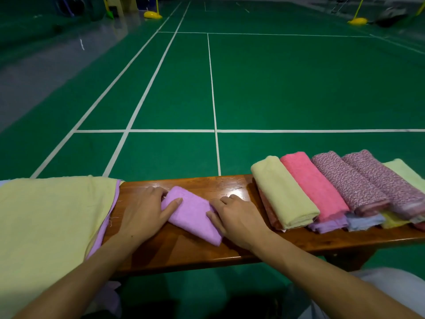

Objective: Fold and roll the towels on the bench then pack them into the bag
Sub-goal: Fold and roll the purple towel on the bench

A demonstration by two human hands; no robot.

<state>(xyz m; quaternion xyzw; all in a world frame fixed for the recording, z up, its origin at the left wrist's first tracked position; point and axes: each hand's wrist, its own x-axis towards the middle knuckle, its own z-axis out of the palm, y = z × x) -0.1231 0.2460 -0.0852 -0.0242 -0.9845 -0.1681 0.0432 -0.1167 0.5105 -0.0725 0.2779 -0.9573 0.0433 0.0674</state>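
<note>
A small folded purple towel [192,214] lies slantwise on the middle of the wooden bench [230,247]. My left hand [143,211] grips its left end, thumb on top and fingers curled at its far edge. My right hand [234,218] holds its right side, thumb against the cloth and fingers curled over the edge. Several rolled towels sit in a row on the bench's right part: a yellow roll [284,192], a pink roll [315,186] and two purple patterned rolls [349,181], with more rolls under them. No bag is in view.
A flat pile of unfolded cloths, pale yellow on top [50,217] with a purple one beneath, covers the bench's left end. Beyond the bench stretches a green court floor [299,88] with white lines. Yellow post bases [153,14] stand far off.
</note>
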